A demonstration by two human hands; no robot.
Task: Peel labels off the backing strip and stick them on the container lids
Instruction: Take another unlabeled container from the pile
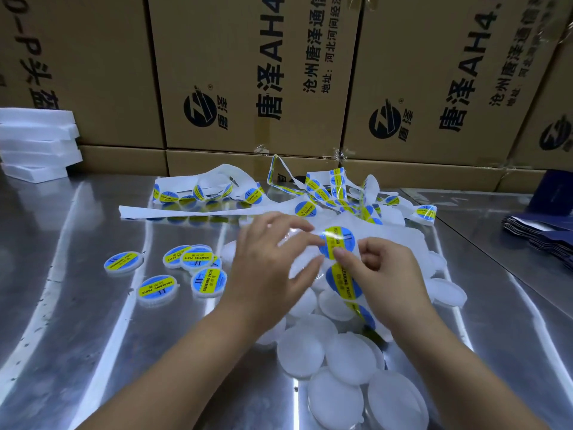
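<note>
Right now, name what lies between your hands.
In the head view, a round blue and yellow label lies between them: the left hand holds a clear lid, the right hand pinches its lower edge.

Left hand (266,265) and right hand (387,274): bare forearms (192,352) (nails trimmed short).
</note>
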